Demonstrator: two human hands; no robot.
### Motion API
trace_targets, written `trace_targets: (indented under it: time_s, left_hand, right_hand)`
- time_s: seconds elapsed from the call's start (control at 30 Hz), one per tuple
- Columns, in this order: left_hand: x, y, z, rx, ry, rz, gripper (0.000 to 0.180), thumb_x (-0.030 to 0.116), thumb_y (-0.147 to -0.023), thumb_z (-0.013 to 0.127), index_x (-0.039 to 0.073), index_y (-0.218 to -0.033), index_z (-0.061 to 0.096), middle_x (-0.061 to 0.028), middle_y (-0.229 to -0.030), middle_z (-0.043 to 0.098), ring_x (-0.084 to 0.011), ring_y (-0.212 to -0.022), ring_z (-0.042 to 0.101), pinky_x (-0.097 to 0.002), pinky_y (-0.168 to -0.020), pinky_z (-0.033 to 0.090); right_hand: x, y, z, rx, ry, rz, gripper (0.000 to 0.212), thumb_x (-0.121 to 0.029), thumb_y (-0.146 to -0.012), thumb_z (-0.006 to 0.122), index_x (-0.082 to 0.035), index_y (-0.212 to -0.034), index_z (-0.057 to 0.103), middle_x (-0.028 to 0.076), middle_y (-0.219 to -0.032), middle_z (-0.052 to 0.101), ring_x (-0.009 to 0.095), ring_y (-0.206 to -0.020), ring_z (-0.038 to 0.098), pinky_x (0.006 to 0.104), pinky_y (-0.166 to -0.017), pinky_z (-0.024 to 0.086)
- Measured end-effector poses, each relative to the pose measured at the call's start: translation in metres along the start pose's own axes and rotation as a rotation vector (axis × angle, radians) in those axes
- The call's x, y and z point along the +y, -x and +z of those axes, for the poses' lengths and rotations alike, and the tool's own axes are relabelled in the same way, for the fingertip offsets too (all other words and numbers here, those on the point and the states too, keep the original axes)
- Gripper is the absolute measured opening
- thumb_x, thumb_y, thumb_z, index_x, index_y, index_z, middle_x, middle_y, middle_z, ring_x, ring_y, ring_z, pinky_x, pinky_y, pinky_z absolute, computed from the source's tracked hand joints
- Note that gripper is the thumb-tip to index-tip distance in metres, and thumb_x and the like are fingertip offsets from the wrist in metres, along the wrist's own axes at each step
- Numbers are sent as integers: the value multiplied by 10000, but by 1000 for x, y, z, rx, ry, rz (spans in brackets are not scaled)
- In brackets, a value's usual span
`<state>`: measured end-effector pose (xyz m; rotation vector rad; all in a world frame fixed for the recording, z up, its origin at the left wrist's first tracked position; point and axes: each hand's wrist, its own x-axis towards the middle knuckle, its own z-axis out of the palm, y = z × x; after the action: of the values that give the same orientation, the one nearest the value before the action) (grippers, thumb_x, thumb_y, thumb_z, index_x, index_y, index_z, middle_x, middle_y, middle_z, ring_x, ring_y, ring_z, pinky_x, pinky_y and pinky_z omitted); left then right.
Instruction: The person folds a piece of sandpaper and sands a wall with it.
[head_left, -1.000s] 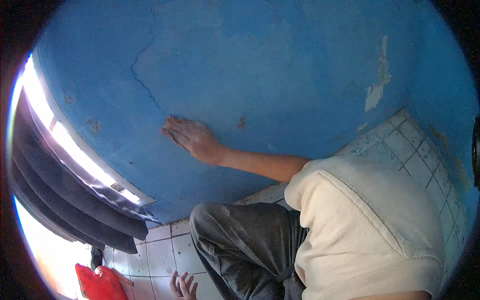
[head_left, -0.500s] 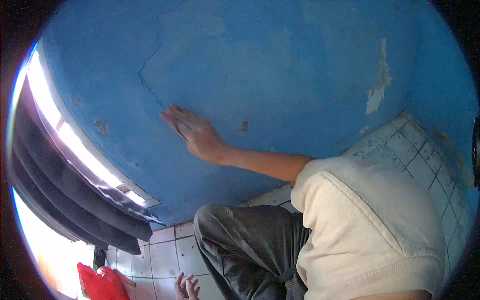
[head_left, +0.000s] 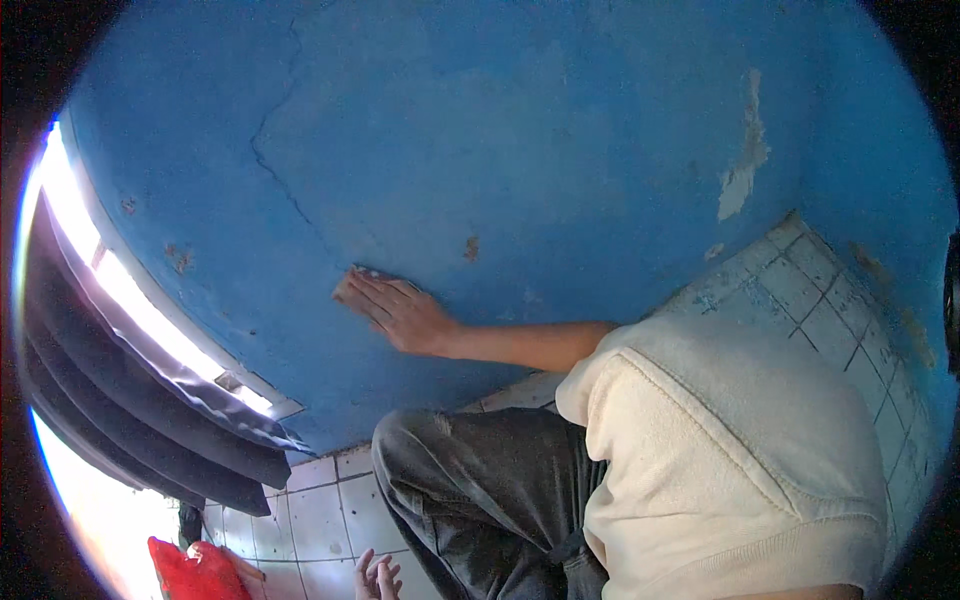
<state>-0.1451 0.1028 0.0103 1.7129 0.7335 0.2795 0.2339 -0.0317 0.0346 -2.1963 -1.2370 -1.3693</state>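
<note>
My right hand (head_left: 405, 315) lies pressed against the blue wall (head_left: 600, 150), its arm reaching in from the right out of a cream sleeve. Under its fingers is a small thin brownish sheet (head_left: 341, 290), pinned flat to the paint; its exact kind is hard to make out. A dark crack runs down the wall, ending a little above this hand. Low in the view, beside my bent knee in dark trousers (head_left: 480, 470), my left hand (head_left: 376, 578) shows only its fingers. They are loosely curled and apart, with nothing visible in them.
At the left, a dark curtain (head_left: 130, 370) hangs by a bright window (head_left: 150, 310). A red bag-like thing (head_left: 195, 572) lies on the white tiles (head_left: 318, 510) at lower left. Peeled paint (head_left: 740, 180) marks the wall at right, above more tiles (head_left: 840, 300).
My right hand has slid down the wall, and its fingers now lie flatter on the sheet. The view has shifted slightly. My left hand stays by the knee.
</note>
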Motion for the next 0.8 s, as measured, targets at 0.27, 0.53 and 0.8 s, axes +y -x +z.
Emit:
trace_targets:
  time_s: [0.27,0.53,0.8]
  left_hand:
    - [4,8,2,-27,-5,-1,416,223,-929,510,66,-1304,424,-140,-1198,534,-239,-1086,529,-381,-926,407]
    - [1,1,3,-52,-56,-15,408,212,-919,529,66,-1291,449,-137,-1170,543,-230,-1054,539,-370,-903,426]
    - [-9,-2,0,-26,-164,36,407,223,-923,521,58,-1288,449,-152,-1167,554,-234,-1050,544,-360,-894,428]
  right_hand:
    - [1,-42,-3,64,-89,35,735,-384,-841,526,-38,-1413,221,163,-1466,207,273,-1363,188,401,-1110,163]
    - [6,-146,-41,358,-93,38,708,-365,-859,502,-7,-1405,228,194,-1463,193,292,-1366,172,421,-1113,146]
    - [-15,-50,-2,155,-8,-2,671,-257,-889,471,-26,-1430,148,185,-1479,148,301,-1373,139,428,-1112,133]
